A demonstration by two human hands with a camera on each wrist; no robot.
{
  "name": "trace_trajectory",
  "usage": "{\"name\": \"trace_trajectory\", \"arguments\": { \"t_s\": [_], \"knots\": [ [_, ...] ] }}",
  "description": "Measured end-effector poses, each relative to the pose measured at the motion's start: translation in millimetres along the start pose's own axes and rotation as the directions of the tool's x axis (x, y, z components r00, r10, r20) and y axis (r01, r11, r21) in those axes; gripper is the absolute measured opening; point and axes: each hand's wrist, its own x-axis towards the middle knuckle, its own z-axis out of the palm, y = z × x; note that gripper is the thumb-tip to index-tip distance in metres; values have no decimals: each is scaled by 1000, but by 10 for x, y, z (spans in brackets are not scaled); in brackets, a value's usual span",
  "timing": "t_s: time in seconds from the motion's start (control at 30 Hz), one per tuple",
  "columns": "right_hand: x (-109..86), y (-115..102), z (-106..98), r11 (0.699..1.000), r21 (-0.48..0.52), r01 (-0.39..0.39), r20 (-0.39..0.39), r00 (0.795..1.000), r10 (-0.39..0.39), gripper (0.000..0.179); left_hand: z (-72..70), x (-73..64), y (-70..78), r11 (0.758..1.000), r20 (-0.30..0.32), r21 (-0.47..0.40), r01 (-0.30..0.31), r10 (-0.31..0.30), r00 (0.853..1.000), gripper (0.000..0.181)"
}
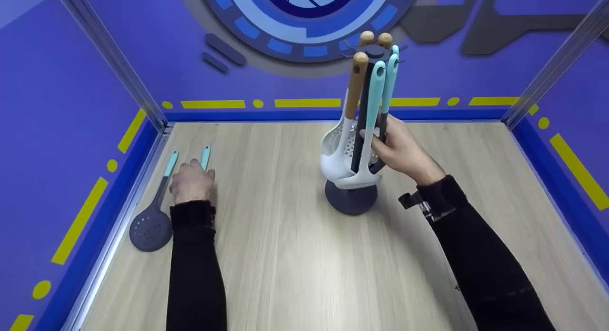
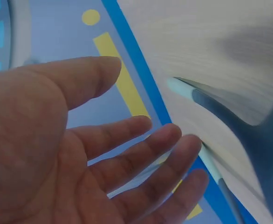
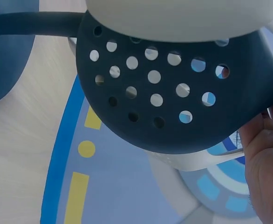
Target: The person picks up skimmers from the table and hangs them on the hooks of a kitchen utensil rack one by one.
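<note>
My left hand (image 1: pixel 192 181), at the left of the table, is over a turquoise-handled utensil (image 1: pixel 205 157) whose lower part is hidden under the hand and sleeve. In the left wrist view its fingers are spread and loosely bent, with a dark utensil's turquoise handle (image 2: pixel 179 87) beyond the fingertips. A dark skimmer (image 1: pixel 151 228) lies just left of that hand. My right hand (image 1: pixel 404 148) reaches into the utensils on a dark upright stand (image 1: pixel 351 200). Its thumb and fingers grip the neck of a hanging dark skimmer (image 3: pixel 150 112), partly hidden behind other utensils.
Hanging on the stand are a white ladle (image 1: pixel 335 167) with a wooden handle, a white utensil (image 1: pixel 359 180) with a turquoise handle, and several others. Blue panels (image 1: pixel 285 88) enclose the wooden table (image 1: pixel 285 255) at the back and sides.
</note>
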Motion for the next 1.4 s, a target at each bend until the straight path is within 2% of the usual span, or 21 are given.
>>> {"name": "trace_trajectory", "arguments": {
  "t_s": [0.2, 0.37, 0.67, 0.83, 0.9, 1.13, 1.4],
  "knots": [
    [-45, 52, 7, 998, 29, -50, 18, 999, 49, 27, 57, 16, -82, 1000, 27, 1, -2, 2, 1000, 62],
    [-76, 67, 17, 995, 31, -94, 0, 996, 94, 21, 97, 55, -100, 1000, 29, -18, 7, -6, 1000, 51],
    [-86, 52, 19, 988, 79, -132, -5, 991, 133, 28, 173, 102, -114, 1000, 32, -17, 8, -8, 999, 38],
    [-100, 35, 20, 984, 87, -158, -8, 987, 159, 30, 229, 128, -118, 1000, -60, 3, 24, -24, 998, 41],
    [-110, 24, 15, 982, 75, -174, -6, 985, 175, 30, 239, 126, -121, 999, -77, 6, 36, -35, 996, 43],
    [-129, 4, -9, 975, 58, -216, -4, 976, 217, 34, 214, 118, -149, 998, 49, 40, 51, -53, 997, 46],
    [-187, 7, -44, 970, 88, -225, -12, 974, 227, 36, 223, 145, -141, 997, 86, 54, 58, -62, 994, 44]
  ]
}}
